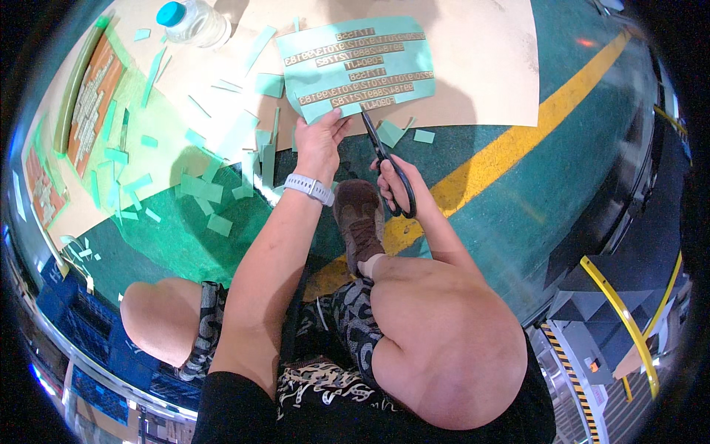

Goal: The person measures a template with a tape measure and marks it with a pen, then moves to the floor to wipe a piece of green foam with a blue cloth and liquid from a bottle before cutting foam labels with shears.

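Note:
My left hand [319,144] pinches the lower edge of a light green sheet [362,55] that carries rows of brown strips with reversed characters. The sheet is raised, tilted a little, above a beige board [492,55]. In my right hand [405,183] are black-handled scissors [375,139], with fingers through the loops. Their blades point up at the sheet's lower edge, to the right of my left fingers; the tips are partly hidden, and I cannot tell how far apart the blades are.
Green offcuts [201,188] lie scattered over board and green floor. A clear bottle with a blue cap [200,24] stands at the back. Orange-brown lettered pieces [96,103] lie far left. A yellow floor line [492,163] runs right of my shoe [359,211]. Yellow rails [617,307] stand at the right.

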The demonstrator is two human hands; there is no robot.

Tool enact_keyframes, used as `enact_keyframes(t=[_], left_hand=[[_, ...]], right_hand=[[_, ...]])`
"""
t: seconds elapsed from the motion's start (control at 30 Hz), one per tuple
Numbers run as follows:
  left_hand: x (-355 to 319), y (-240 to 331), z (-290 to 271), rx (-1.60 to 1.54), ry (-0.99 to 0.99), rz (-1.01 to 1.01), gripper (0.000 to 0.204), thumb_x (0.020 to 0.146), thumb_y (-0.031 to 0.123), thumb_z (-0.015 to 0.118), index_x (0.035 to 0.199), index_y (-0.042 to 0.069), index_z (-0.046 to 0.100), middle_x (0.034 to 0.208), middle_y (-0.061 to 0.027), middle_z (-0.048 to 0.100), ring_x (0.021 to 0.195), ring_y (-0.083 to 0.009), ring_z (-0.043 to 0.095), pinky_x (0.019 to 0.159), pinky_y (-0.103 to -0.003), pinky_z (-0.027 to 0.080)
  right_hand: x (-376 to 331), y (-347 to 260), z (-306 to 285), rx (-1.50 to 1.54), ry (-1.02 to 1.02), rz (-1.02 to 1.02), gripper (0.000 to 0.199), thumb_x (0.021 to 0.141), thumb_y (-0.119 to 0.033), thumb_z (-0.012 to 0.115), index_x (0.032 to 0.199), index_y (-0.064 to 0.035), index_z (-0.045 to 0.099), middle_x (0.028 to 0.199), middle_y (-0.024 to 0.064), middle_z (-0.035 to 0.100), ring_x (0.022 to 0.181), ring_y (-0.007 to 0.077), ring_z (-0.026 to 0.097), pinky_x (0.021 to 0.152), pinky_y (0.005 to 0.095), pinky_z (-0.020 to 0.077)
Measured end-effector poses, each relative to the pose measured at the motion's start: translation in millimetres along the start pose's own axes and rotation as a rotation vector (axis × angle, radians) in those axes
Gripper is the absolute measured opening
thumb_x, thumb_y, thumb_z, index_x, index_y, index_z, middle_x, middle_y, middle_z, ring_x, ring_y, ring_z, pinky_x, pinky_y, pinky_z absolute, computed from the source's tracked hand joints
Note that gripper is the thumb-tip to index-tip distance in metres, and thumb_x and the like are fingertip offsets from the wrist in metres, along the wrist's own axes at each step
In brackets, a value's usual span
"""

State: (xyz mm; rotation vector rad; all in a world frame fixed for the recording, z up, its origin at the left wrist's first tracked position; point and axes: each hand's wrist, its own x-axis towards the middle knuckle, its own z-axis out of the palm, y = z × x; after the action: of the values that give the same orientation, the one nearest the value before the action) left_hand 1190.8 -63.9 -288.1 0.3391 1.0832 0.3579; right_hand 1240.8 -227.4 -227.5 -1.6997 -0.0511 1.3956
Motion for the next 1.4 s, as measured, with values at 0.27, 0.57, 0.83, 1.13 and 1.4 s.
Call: enact_keyframes(t=[0.27, 0.57, 0.83, 1.13, 1.4], left_hand=[[1.2, 0.2, 1.0, 0.001, -0.001, 0.004, 0.035, 0.079, -0.006, 0.058, 0.108, 0.002, 0.039, 0.099, -0.015, 0.059, 0.084, -0.0272, 0.064, 0.074, -0.038, 0.056], [3.9, -0.1, -1.7, 0.033, -0.008, 0.003, 0.033, 0.081, -0.005, 0.057, 0.109, 0.002, 0.04, 0.099, -0.0153, 0.06, 0.084, -0.0276, 0.064, 0.074, -0.037, 0.056], [-24.3, -17.4, 0.5, -0.15, 0.069, -0.051, 0.024, 0.083, 0.007, 0.063, 0.101, -0.002, 0.05, 0.096, -0.013, 0.061, 0.089, -0.0237, 0.063, 0.079, -0.035, 0.054], [-4.4, -28.1, 15.3, -0.141, 0.038, -0.061, 0.022, 0.086, 0.012, 0.061, 0.104, 0.003, 0.051, 0.098, -0.0073, 0.06, 0.091, -0.0188, 0.058, 0.081, -0.033, 0.048], [3.6, -27.3, 12.9, -0.098, 0.035, -0.057, 0.023, 0.087, 0.006, 0.057, 0.106, 0.001, 0.046, 0.099, -0.0118, 0.06, 0.091, -0.0233, 0.062, 0.076, -0.033, 0.051]], right_hand=[[2.5, -1.8, -0.7, -0.012, -0.006, -0.003, 0.04, 0.093, -0.044, 0.046, 0.097, -0.0041, 0.051, 0.06, -0.0045, 0.041, 0.047, 0.004, 0.04, 0.038, 0.0195, 0.033], [9.3, -1.4, 0.8, -0.028, 0.03, 0.006, 0.039, 0.092, -0.044, 0.049, 0.092, -0.0048, 0.052, 0.057, -0.0051, 0.039, 0.044, 0.0037, 0.037, 0.036, 0.0198, 0.0306], [10.6, 5.6, 3.7, -0.045, 0.068, 0.009, 0.039, 0.091, -0.045, 0.05, 0.091, -0.0055, 0.053, 0.056, -0.0048, 0.039, 0.043, 0.0039, 0.036, 0.036, 0.0201, 0.03], [10.9, -2.2, 9.1, 0.031, 0.061, 0.007, 0.04, 0.088, -0.048, 0.054, 0.078, -0.0096, 0.047, 0.055, -0.0046, 0.041, 0.044, 0.0056, 0.038, 0.038, 0.0221, 0.0309], [15.0, -3.0, 12.0, -0.073, 0.08, -0.033, 0.041, 0.089, -0.048, 0.052, 0.08, -0.0085, 0.047, 0.055, -0.0044, 0.04, 0.045, 0.0059, 0.039, 0.039, 0.0227, 0.0311]])
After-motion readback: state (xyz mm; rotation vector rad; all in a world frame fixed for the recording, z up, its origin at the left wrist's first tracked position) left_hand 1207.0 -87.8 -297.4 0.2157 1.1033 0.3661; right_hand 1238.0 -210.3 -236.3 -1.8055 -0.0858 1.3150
